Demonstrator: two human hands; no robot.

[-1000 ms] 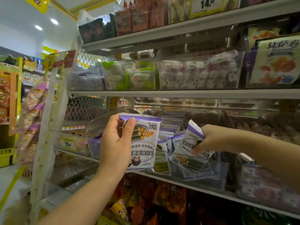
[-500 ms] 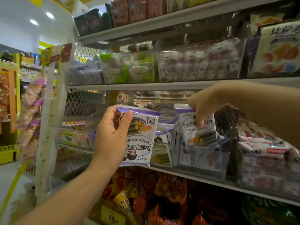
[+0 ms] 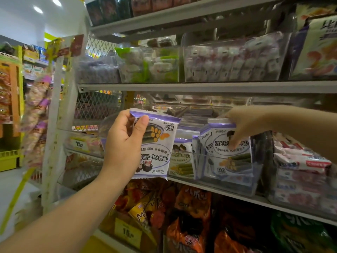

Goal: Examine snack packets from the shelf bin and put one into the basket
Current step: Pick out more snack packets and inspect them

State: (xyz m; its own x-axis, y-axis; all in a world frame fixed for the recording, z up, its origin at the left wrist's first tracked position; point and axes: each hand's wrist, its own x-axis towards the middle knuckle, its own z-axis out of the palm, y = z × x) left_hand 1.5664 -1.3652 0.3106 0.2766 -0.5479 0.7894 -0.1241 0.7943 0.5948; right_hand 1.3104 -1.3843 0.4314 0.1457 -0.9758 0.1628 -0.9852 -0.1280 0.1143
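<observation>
**Two packets in hand at the shelf bin**

Left hand [image 3: 125, 141] holds a white-and-purple foil snack packet [image 3: 158, 154] upside down in front of the shelving, fingers curled round its upper left corner. Right hand [image 3: 246, 125]: fingers pinch the top of a second matching packet [image 3: 231, 159], upright, lower part inside the clear plastic bin [image 3: 242, 185] on the grey metal shelf [image 3: 273, 202].

view: one head-worn wide-angle camera | faces: forward at the snack shelf [image 3: 200, 87] | range: close, shelving fills most of frame
</observation>
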